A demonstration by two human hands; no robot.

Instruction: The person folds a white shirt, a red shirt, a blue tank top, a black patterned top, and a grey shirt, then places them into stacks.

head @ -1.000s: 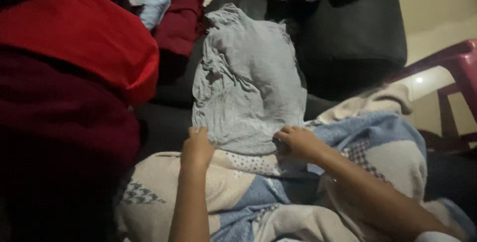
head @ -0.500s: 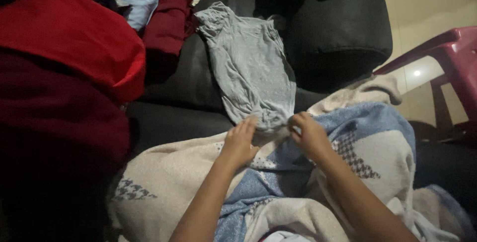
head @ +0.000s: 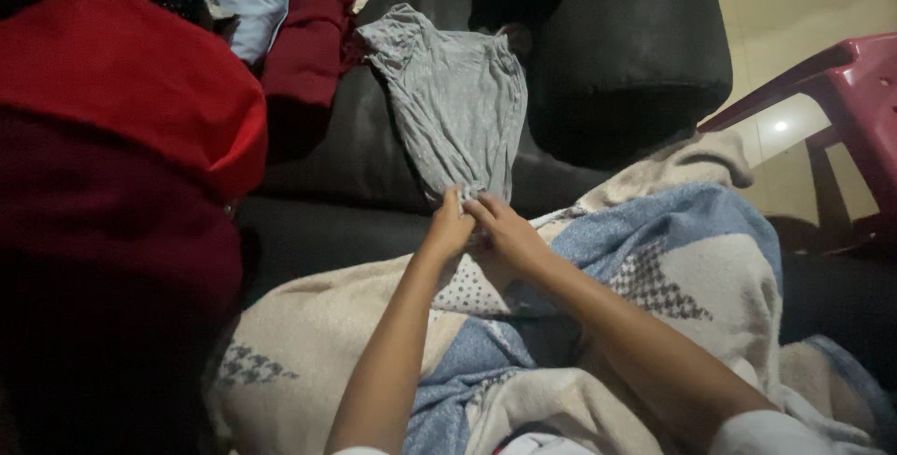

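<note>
Grey knit cotton garment [head: 455, 105] lies on the dark sofa [head: 617, 63], its long axis running straight away from you; your left hand [head: 451, 228] and right hand [head: 505, 231] meet at its near hem, fingers pinched on the cloth.

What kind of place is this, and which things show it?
Probably a living room at home: a dark sofa strewn with clothes, a grey T-shirt spread on it, a patterned blanket in front, and a red plastic chair on a tiled floor.
</note>
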